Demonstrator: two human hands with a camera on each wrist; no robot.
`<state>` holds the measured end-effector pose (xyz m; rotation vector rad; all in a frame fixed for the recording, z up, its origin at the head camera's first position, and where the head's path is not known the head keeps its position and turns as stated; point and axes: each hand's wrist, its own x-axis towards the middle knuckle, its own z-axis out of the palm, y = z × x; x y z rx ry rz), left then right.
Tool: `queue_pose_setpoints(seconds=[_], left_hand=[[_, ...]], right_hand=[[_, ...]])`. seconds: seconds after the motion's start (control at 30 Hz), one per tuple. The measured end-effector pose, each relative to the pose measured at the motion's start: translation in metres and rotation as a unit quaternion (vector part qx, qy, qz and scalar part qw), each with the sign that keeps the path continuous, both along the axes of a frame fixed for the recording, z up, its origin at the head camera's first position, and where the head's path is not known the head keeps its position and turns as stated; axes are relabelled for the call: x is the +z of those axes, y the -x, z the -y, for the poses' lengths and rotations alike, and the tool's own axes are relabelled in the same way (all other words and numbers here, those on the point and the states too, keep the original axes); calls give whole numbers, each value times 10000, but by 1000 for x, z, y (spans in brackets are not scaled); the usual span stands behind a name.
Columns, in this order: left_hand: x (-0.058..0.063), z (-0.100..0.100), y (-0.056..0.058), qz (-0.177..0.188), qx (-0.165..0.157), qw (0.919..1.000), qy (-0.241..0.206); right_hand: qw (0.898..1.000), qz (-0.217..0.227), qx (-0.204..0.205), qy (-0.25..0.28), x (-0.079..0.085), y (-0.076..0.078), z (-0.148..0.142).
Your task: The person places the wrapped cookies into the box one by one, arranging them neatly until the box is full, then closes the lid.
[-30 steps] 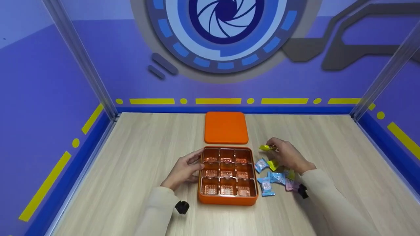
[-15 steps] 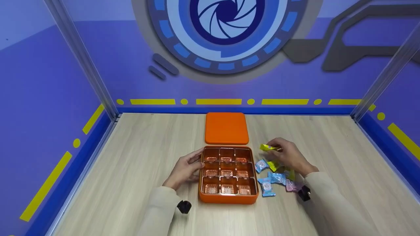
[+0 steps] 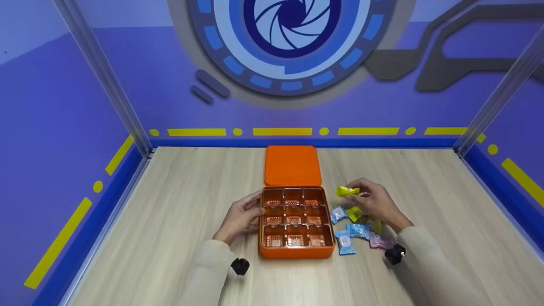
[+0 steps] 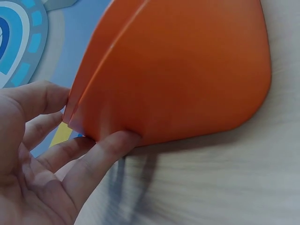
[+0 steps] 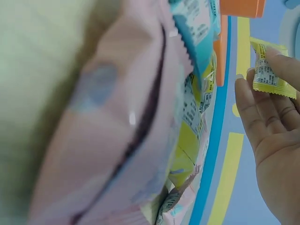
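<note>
We see a person's left hand (image 3: 239, 217) holding a square orange box with rounded corners (image 3: 297, 253) by its left side, the thumb over the rim and the fingers against the outer wall. The box rests on a pale wood-grain table (image 3: 191, 178), and in it we see a shiny clear plastic tray (image 3: 294, 226) divided into nine compartments, three by three. A square orange lid (image 3: 293, 165) lies flat just beyond the box's far edge; we cannot tell whether the two touch. The right hand (image 3: 376, 204) pinches a small candy in a bright yellow wrapper (image 3: 347, 191) between thumb and fingertips, raised beside the box's far right corner. Below that hand, on the table just right of the box, we find a loose cluster: light-blue wrapped candies (image 3: 345, 242), another yellow-wrapped candy (image 3: 354, 213) and a pink-wrapped candy (image 3: 379, 241), the last large and blurred in the right wrist view. Both arms wear cream sleeves (image 3: 425, 255), and behind the table we see a blue-violet wall (image 3: 144, 85) with yellow dashes.
</note>
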<state>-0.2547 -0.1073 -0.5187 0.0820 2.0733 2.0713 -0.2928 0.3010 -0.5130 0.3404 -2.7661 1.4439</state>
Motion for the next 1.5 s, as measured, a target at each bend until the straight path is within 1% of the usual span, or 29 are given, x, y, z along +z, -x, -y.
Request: queue_pose_setpoints(seconds=[0.23, 0.33, 0.5, 0.67, 0.83, 1.03, 1.23, 1.37, 1.5], left_hand=[[1, -2, 2, -28, 73, 9999, 74], [1, -2, 3, 3, 80, 10000, 39], [0, -2, 2, 77, -14, 9999, -70], [-3, 0, 1, 120, -96, 9999, -49], [-3, 2, 0, 151, -220, 9995, -140], [-3, 3, 0, 139, -346, 9993, -55], [0, 0, 1, 158, -345, 9993, -17], [1, -3, 3, 167, -341, 9993, -14], [2, -3, 5, 130, -364, 9993, -20]], right_hand=[[9994, -25, -104, 337, -1, -3, 0], [9990, -119, -75, 416, -1, -4, 1], [9981, -412, 0, 465, -2, -7, 3], [9978, -399, 27, 528, -1, -11, 5], [9968, -433, 196, 638, 3, -13, 10], [9937, -509, 543, 834, 10, -16, 18], [9903, -723, 776, 898, 14, -15, 27], [9890, -728, 944, 870, 19, -16, 34], [9878, -637, 1121, 872, 24, -18, 39]])
